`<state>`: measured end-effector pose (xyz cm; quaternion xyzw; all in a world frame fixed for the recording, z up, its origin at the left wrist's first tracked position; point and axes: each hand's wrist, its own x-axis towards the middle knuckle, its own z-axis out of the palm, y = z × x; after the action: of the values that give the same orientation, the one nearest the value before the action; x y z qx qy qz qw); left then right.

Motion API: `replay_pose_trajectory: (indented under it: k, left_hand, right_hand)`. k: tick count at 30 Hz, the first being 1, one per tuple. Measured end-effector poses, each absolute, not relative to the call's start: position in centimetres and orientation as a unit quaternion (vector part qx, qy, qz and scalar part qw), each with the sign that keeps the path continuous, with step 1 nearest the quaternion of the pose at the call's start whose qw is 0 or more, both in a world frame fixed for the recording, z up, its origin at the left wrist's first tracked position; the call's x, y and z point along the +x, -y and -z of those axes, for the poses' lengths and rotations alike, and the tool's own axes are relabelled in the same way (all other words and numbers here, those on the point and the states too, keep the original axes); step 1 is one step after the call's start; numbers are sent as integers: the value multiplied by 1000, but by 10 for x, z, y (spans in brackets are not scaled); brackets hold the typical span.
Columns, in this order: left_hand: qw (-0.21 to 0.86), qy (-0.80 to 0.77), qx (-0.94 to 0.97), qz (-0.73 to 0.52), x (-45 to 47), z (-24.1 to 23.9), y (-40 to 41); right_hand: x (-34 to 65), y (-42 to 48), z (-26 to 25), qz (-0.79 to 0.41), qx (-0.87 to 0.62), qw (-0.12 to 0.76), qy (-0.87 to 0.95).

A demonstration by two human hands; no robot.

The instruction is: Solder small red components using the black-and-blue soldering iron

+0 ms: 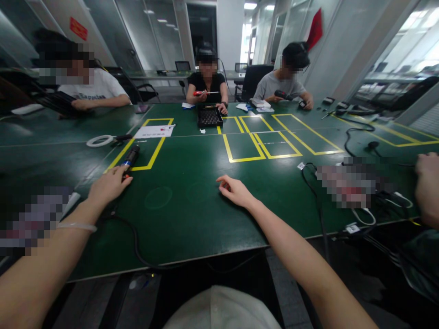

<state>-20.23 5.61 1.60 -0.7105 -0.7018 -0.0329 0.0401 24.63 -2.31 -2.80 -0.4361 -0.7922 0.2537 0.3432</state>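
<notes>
My left hand point(109, 186) is closed at the near end of a black cylindrical tool point(131, 156) with a blue band and a bit of orange-red. The tool lies on the green table, pointing away from me, within a yellow taped outline. Its exact kind is hard to make out, and my fingers partly cover it. My right hand point(237, 191) rests on the bare table at the middle, fingers loosely bent and a little apart, with nothing visible in it.
A white sheet point(155, 131) and a coiled white cable point(100, 141) lie beyond my left hand. Farther off is a black tray point(210, 117) before a person holding a red-handled screwdriver point(202, 93). Black cables point(317, 201) run at right, near another person's hand point(428, 187).
</notes>
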Motion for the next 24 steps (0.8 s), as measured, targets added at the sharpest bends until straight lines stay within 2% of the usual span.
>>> replay_pose_trajectory:
  k: [5, 17, 20, 22, 24]
  left_hand:
    - [123, 740, -661, -3, -189, -16, -44]
    - [134, 780, -611, -32, -186, -23, -43]
    - [133, 792, -596, 21, -177, -26, -46]
    - [145, 781, -599, 101, -165, -26, -48]
    - [112, 746, -627, 195, -143, -25, -48]
  right_hand:
    - [246, 23, 28, -254, -438, 341, 792]
    - [245, 23, 27, -244, -439, 332, 798]
    - [245, 23, 28, -243, -439, 330, 800]
    - [245, 23, 28, -244, -439, 329, 799]
    - [245, 23, 28, -245, -438, 329, 799]
